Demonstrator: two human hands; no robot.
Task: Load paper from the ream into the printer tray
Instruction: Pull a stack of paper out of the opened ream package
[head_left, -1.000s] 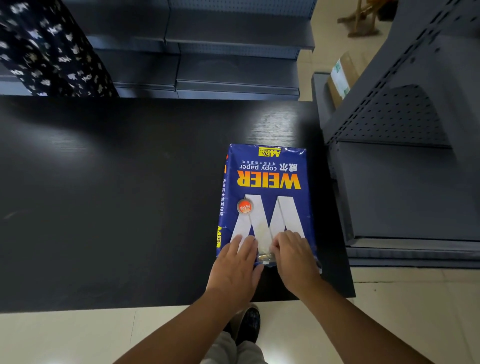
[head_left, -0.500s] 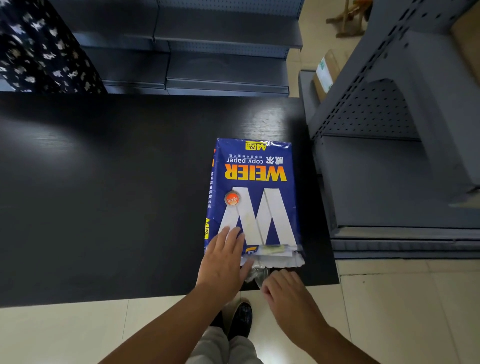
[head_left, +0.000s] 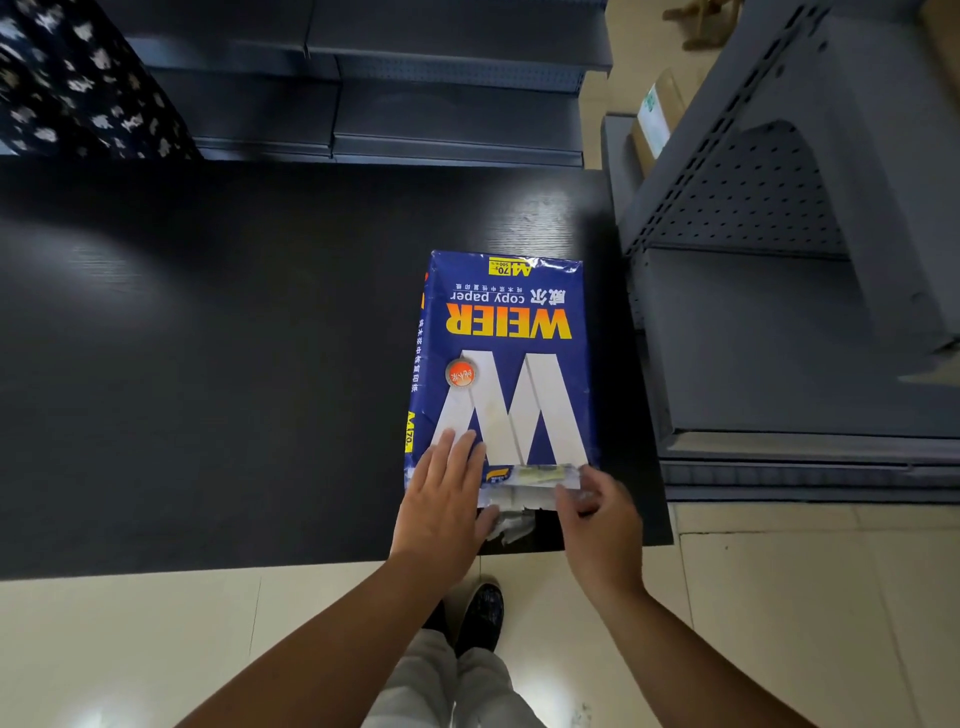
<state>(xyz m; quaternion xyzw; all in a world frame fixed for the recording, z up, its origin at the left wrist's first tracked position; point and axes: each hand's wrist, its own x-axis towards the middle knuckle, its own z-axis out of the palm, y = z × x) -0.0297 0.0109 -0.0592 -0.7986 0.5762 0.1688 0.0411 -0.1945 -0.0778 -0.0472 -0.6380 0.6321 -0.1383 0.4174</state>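
Pressing left hand (head_left: 441, 506) flat on ream (head_left: 506, 364) | "WEIER copy paper" | right hand (head_left: 602, 525) pinching torn wrapper (head_left: 519, 499)

Black wood-grain bench (head_left: 208, 364) fills the mid frame, w/ cream tiled floor (head_left: 130, 649) in front of it & on the right side. Behind the bench, grey metal shelving (head_left: 452, 104) runs across the top; top left corner has dark fabric w/ white pattern (head_left: 67, 88). Right side: another grey shelf unit (head_left: 779, 338) w/ perforated back panel, a cardboard box w/ green-white label (head_left: 657, 119) standing on the floor just beyond it, approx. at the bench's far right corner. Black shoe (head_left: 480, 618) & light trouser leg (head_left: 441, 686) show at bottom centre.
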